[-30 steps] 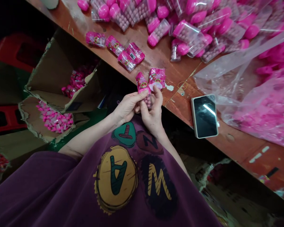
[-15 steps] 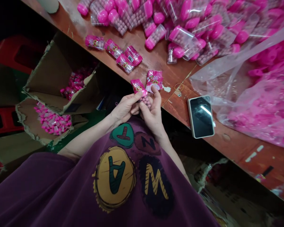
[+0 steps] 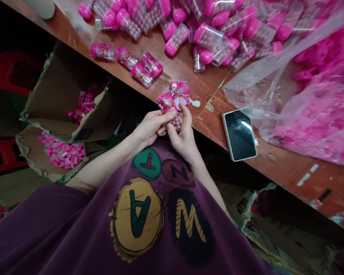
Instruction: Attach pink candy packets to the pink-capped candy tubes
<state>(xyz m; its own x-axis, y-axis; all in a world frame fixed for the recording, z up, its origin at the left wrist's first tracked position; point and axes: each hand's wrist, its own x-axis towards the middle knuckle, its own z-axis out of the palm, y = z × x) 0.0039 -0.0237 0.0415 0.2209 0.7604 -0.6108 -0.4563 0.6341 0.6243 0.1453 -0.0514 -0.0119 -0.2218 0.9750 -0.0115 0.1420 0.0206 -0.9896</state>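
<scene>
Close to my body at the table edge, both hands work on one small clear bottle of pink candy balls (image 3: 176, 123). My left hand (image 3: 149, 128) is closed, its thumb pressing a pink printed wrapper (image 3: 166, 102) at the bottle's far end. My right hand (image 3: 184, 133) is closed around the ball-filled part, thumb on the near side. How far the wrapper covers the bottle is hidden by the fingers. Just beyond my right fingertips, a second pink printed wrapper (image 3: 180, 91) lies on the table edge.
Several wrapped bottles (image 3: 143, 74) lie left of my hands. A heap of pink-capped bottles (image 3: 218, 42) spreads behind. Rightward are a phone (image 3: 240, 134) and a clear bag of pink plastic parts (image 3: 312, 114). Cardboard boxes (image 3: 40, 99) with pink pieces stand below left.
The view has shifted a little, so the table things appear further left. The wrapper in my hands has turned to show more of its printed face. Both hands keep their hold.
</scene>
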